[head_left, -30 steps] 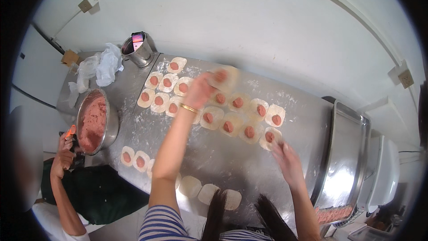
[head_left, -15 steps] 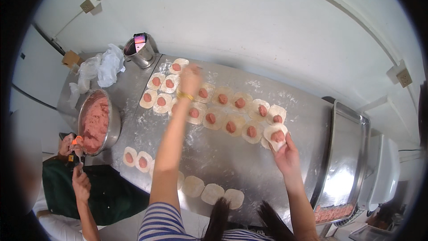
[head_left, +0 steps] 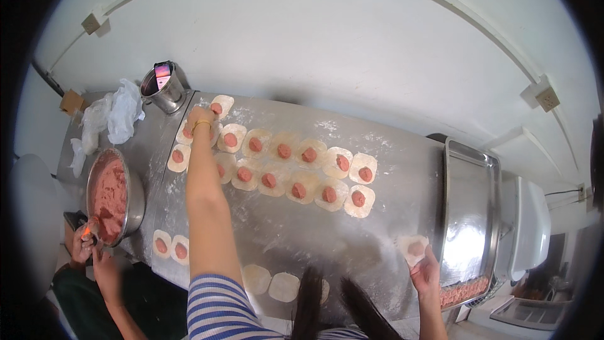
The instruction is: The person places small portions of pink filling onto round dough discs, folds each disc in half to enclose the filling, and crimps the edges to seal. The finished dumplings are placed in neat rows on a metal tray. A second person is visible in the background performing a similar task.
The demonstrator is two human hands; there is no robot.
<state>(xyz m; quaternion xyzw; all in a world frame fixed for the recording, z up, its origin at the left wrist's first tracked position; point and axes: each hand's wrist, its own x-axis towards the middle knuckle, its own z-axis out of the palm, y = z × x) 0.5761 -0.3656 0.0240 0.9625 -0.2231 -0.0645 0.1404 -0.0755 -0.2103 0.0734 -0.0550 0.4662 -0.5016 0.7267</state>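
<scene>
My left hand reaches across to the far left end of the wrapper rows. Its fingers are partly hidden, close to the meat filling on the farthest dough wrapper; I cannot tell whether they grip anything. A yellow bracelet is on that wrist. Down at the right, my right hand is closed on the edge of a dough wrapper with pink filling, raised near the metal tray. Between the hands, two rows of wrappers lie flat, each with a lump of meat, such as the filled wrapper at the near right end.
A steel bowl of pink minced meat stands at the left, where a co-worker's hands hold tools. Plain wrappers lie along the front edge of the steel table. A metal pot with a phone and plastic bags are at the back left.
My right hand has carried its filled wrapper from the rows' right end toward the tray. My left hand has moved further left over the wrappers. The whole view has shifted slightly.
</scene>
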